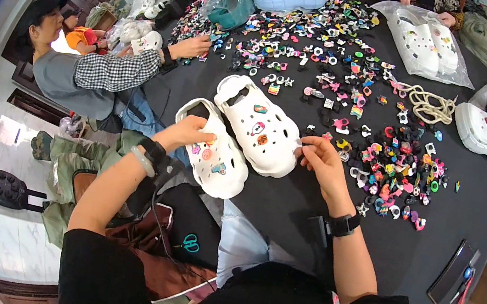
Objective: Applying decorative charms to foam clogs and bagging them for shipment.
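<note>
Two white clogs lie side by side on the black tabletop in front of me, toes toward me. My left hand (186, 133) is closed on the left clog (227, 182), its fingers across the upper near several small charms. Next to it, the right clog (275, 133) carries a few colourful charms on its top. By that clog's toe, my right hand (323, 164) has its thumb and index finger drawn together in a pinch. Whatever is between those fingertips is too small to make out.
Loose shoe charms (397, 170) form a pile at right; more spread across the far table. Bagged white clogs (426, 44), another white clog (482, 131), coiled cord (430, 105) and a dark phone-like slab (451, 272) lie around. At left, a co-worker's hand (191, 47) reaches among the charms.
</note>
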The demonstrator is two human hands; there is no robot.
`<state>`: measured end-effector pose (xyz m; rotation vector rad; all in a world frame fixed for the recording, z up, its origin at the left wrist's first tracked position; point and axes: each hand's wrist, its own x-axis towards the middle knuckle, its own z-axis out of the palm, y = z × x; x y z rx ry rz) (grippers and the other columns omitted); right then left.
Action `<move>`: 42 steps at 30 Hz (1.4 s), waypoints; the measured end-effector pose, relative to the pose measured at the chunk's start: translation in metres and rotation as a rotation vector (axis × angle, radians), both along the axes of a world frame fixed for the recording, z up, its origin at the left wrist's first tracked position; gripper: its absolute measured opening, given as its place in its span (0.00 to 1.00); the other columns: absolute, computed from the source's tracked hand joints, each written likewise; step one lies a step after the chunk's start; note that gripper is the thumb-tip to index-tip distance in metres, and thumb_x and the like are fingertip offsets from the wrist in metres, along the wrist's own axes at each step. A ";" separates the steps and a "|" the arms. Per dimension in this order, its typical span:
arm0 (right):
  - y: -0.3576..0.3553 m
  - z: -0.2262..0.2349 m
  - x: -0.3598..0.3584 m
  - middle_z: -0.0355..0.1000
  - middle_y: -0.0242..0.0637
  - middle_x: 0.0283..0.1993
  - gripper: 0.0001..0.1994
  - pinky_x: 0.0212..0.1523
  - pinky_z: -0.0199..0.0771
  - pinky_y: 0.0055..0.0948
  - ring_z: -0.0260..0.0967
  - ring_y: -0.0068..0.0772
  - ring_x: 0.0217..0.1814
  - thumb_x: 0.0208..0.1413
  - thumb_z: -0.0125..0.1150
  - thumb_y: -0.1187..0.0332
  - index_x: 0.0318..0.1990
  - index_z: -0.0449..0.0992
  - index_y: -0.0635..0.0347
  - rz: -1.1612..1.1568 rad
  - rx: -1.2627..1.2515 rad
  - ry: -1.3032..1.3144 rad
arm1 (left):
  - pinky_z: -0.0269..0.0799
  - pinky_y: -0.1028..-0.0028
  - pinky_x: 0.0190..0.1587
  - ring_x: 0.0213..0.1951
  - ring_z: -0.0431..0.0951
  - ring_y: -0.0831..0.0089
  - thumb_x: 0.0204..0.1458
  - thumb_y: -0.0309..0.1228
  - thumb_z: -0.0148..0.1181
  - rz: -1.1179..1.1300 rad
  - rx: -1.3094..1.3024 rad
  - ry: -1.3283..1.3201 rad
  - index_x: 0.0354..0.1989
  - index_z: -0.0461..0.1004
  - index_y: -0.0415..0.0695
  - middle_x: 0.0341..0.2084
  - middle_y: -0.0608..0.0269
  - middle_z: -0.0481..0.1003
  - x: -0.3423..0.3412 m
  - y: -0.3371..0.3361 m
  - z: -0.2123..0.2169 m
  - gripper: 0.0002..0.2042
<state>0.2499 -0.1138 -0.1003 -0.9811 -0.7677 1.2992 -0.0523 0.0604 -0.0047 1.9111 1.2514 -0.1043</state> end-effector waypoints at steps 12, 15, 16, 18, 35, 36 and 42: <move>0.002 -0.001 0.013 0.75 0.32 0.37 0.11 0.32 0.62 0.15 0.64 0.15 0.31 0.59 0.53 0.70 0.48 0.70 0.61 -0.029 -0.069 0.053 | 0.65 0.77 0.51 0.45 0.74 0.78 0.52 0.26 0.58 0.077 -0.498 -0.217 0.47 0.71 0.34 0.43 0.61 0.76 -0.008 0.006 0.018 0.14; 0.003 -0.002 0.013 0.75 0.32 0.37 0.11 0.32 0.62 0.15 0.64 0.16 0.31 0.59 0.53 0.69 0.48 0.70 0.61 -0.023 -0.079 0.045 | 0.65 0.76 0.52 0.46 0.74 0.77 0.50 0.24 0.58 0.038 -0.513 -0.232 0.46 0.71 0.34 0.44 0.60 0.76 -0.005 0.005 0.019 0.15; 0.004 -0.003 0.012 0.75 0.32 0.37 0.11 0.32 0.62 0.15 0.64 0.16 0.31 0.59 0.53 0.69 0.48 0.70 0.61 -0.018 -0.082 0.041 | 0.66 0.76 0.52 0.45 0.75 0.76 0.49 0.24 0.58 0.041 -0.490 -0.220 0.46 0.72 0.34 0.43 0.60 0.76 -0.006 0.005 0.018 0.15; 0.003 -0.004 0.013 0.75 0.31 0.37 0.11 0.32 0.62 0.16 0.64 0.16 0.31 0.59 0.53 0.69 0.47 0.70 0.61 -0.026 -0.085 0.063 | 0.66 0.75 0.51 0.44 0.75 0.75 0.49 0.25 0.59 0.039 -0.477 -0.214 0.45 0.73 0.34 0.42 0.60 0.76 -0.006 0.004 0.017 0.15; -0.001 -0.004 -0.002 0.72 0.29 0.23 0.07 0.26 0.66 0.17 0.66 0.14 0.24 0.58 0.54 0.71 0.42 0.73 0.62 0.134 -0.016 -0.044 | 0.68 0.76 0.45 0.40 0.75 0.77 0.48 0.22 0.58 0.189 -0.260 -0.035 0.43 0.73 0.36 0.38 0.63 0.77 0.027 -0.017 0.018 0.13; -0.002 -0.003 -0.003 0.72 0.29 0.23 0.07 0.26 0.66 0.17 0.65 0.14 0.24 0.58 0.54 0.71 0.42 0.73 0.62 0.175 -0.039 -0.040 | 0.69 0.76 0.45 0.40 0.75 0.77 0.48 0.22 0.57 0.198 -0.263 -0.039 0.44 0.73 0.36 0.39 0.62 0.77 0.028 -0.017 0.017 0.13; 0.001 0.000 -0.010 0.71 0.29 0.23 0.07 0.24 0.64 0.16 0.65 0.14 0.22 0.58 0.55 0.70 0.42 0.73 0.61 0.210 -0.056 -0.010 | 0.69 0.76 0.46 0.41 0.75 0.78 0.49 0.21 0.58 0.074 -0.191 0.009 0.46 0.74 0.37 0.39 0.63 0.77 0.020 -0.006 0.007 0.14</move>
